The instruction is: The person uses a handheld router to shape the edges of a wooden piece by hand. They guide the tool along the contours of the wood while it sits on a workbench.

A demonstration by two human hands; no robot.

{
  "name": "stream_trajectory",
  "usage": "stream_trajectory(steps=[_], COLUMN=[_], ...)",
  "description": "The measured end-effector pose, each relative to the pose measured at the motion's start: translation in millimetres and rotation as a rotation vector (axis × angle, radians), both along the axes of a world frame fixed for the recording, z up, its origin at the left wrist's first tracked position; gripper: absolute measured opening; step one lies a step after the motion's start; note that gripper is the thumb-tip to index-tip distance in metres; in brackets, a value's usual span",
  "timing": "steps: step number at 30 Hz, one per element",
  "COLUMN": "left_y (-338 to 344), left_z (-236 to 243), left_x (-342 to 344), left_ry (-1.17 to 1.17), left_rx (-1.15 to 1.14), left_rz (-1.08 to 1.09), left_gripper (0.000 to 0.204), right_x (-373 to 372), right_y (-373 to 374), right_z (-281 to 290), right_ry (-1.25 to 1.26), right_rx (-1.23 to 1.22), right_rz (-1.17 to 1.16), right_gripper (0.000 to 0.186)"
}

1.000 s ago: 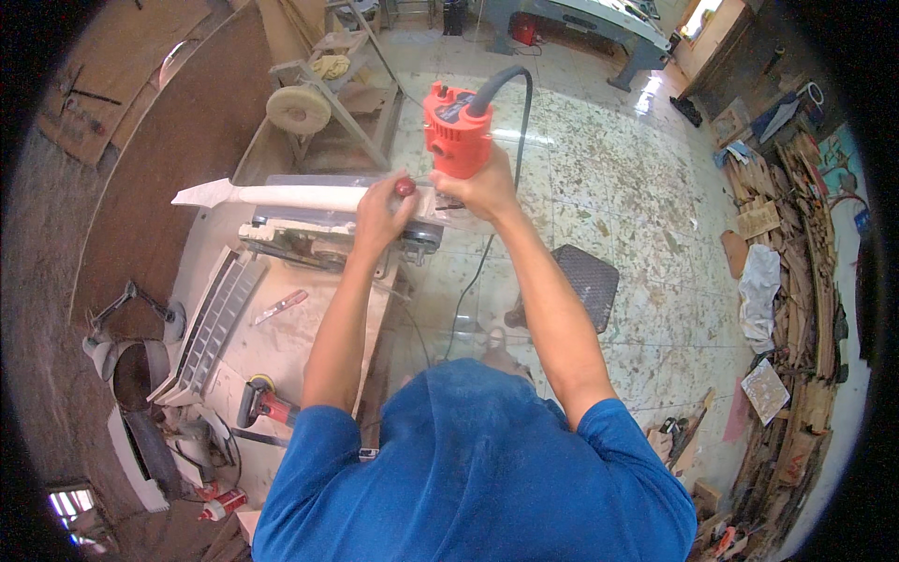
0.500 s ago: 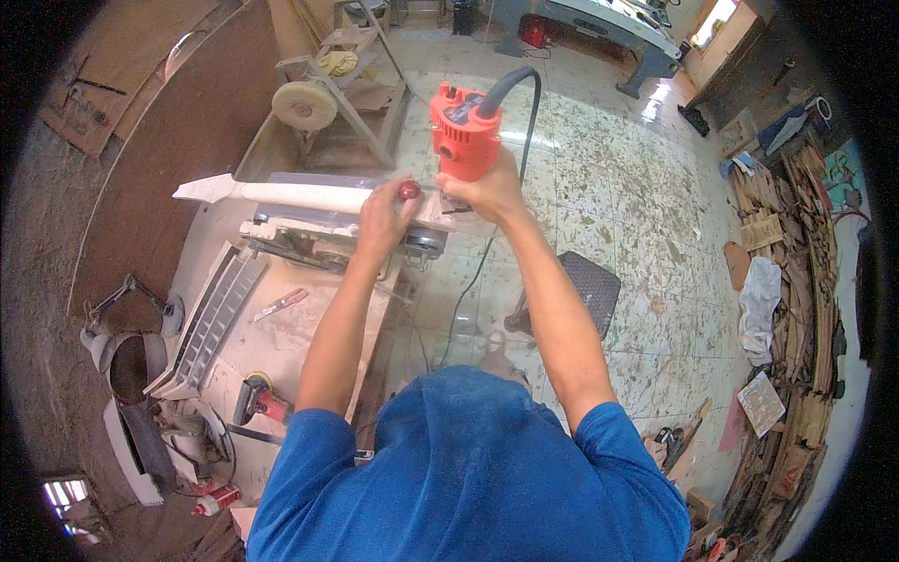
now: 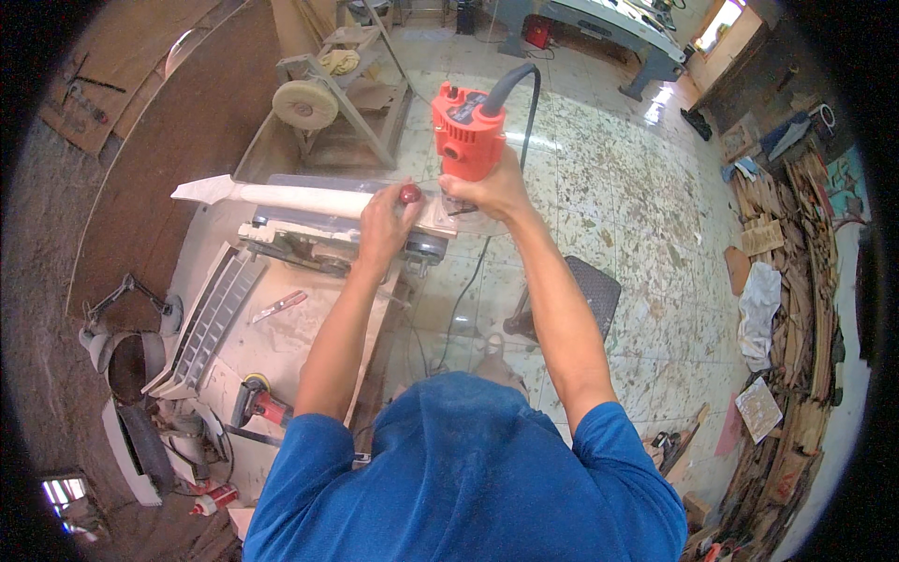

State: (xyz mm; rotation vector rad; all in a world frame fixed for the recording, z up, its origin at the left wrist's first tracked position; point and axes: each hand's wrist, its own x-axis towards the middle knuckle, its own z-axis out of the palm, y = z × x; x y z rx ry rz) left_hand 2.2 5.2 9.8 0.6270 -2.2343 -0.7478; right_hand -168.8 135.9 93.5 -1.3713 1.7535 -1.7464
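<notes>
An orange trim router [image 3: 468, 140] stands upright at the right end of a pale wooden guitar neck [image 3: 300, 199]. Its thick black cable rises from the top and loops down on the right. My right hand [image 3: 496, 194] is wrapped around the lower part of the router's body. Fingers of my left hand [image 3: 382, 225] close on a dark red round knob [image 3: 410, 193] beside the router, above the neck's wide end. The neck lies across a vise [image 3: 318, 245], its headstock pointing left. The router's cutter is hidden from here.
On the bench [image 3: 309, 328] below the vise lie a utility knife [image 3: 279, 306] and a red angle grinder [image 3: 268, 405]. Earmuffs [image 3: 173, 315] hang at the left. A black-topped stool [image 3: 592, 290] stands right of me. Scrap wood [image 3: 796, 281] is piled along the right wall.
</notes>
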Motion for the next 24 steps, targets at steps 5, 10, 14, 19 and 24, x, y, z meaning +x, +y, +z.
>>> stream_trajectory(steps=[5,10,14,19,24], left_y=[0.5,1.2,1.9,0.4,-4.2], left_z=[-1.9,-1.2,0.7,1.6,-1.3], left_x=[-1.5,-1.7,0.0,0.9,2.1], left_ry=[0.029,0.011,-0.016,0.005,-0.003], left_rx=[0.006,0.019,0.005,0.003,-0.016], left_rz=[0.01,0.033,0.034,-0.001,-0.021], left_gripper=[0.039,0.039,0.036,0.033,0.034], right_x=[-3.5,-8.0,-2.4,7.8,20.0], right_y=[-3.3,-4.9,-3.5,2.5,5.0], right_z=[-0.8,-1.6,0.5,3.7,2.3], right_ry=[0.0,-0.007,0.016,-0.004,0.031], right_rx=[-0.041,-0.01,-0.062,0.001,0.011], right_rz=[0.019,0.047,0.021,-0.022,-0.103], right_gripper=[0.047,0.045,0.044,0.048,0.059])
